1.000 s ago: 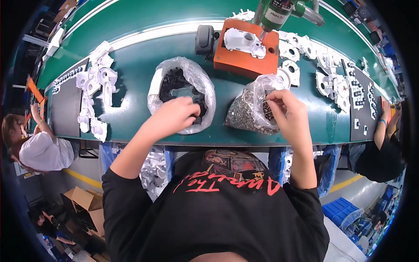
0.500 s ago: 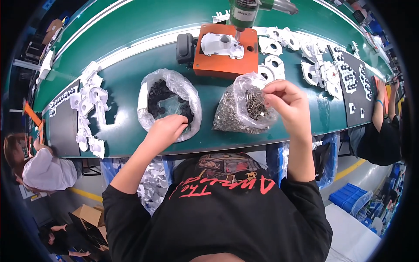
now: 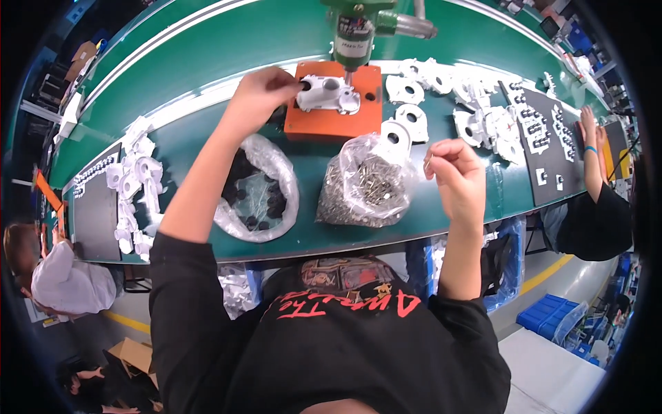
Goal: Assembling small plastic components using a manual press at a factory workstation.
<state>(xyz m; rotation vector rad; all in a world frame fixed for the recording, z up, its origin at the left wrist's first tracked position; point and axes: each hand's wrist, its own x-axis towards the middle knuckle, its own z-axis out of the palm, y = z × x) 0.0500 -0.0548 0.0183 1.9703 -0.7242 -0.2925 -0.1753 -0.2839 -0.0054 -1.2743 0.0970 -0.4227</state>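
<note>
My left hand [image 3: 263, 95] reaches to the left end of a white plastic housing [image 3: 318, 95], which lies on an orange fixture block [image 3: 331, 124]. Its fingers are pinched on a small black round part [image 3: 304, 86] at the housing's edge. Above the housing's right end stands the bit of a green press-like tool [image 3: 353, 41]. My right hand [image 3: 456, 178] is raised right of a clear bag of metal pins [image 3: 358, 186], thumb and fingers pinching a thin metal pin [image 3: 429, 163]. Below my left forearm sits a clear bag of black round parts [image 3: 286, 200], partly covered by the arm.
White housings [image 3: 131, 176] lie in a row on the left, with more white parts [image 3: 410, 117] right of the block. Dark boards with small parts [image 3: 545, 138] rest at the bench's right. Co-workers sit at both sides. Blue-lined bins [image 3: 507, 269] stand below the front edge.
My left hand has left the bag of black parts and moved up to the housing with a black part. My right hand has lowered slightly, beside the pin bag. The view has shifted.
</note>
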